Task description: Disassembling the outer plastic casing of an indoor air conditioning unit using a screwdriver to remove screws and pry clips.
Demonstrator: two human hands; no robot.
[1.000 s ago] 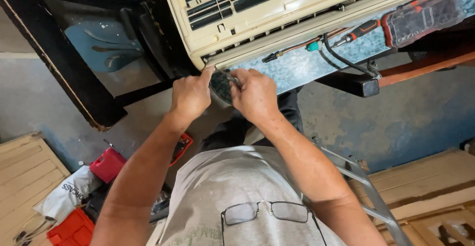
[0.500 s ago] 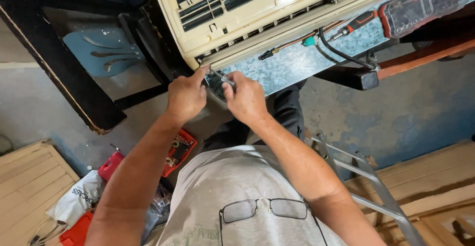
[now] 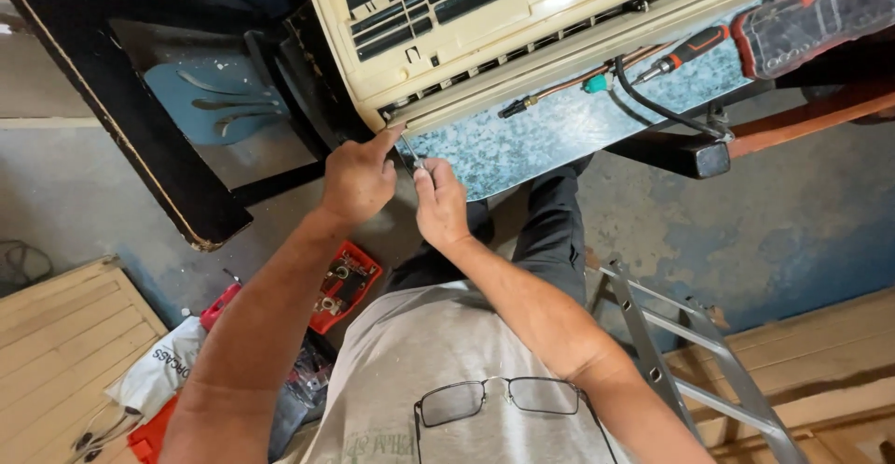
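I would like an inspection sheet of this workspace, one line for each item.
Surface: speckled grey-blue tabletop on a dark frame.
Job's things: cream plastic air-conditioner unit with dark vent slats lies on the tabletop; a thin metal tool is at its lower left corner.
Clutter: red-handled screwdriver, clear-lidded red parts case, open red box on the floor.
Hands: left hand touches the unit's corner; right hand pinches the thin tool.
Cables: black cable and copper pipe at the unit's edge.
Surroundings: grey metal ladder, wooden panels, concrete floor.
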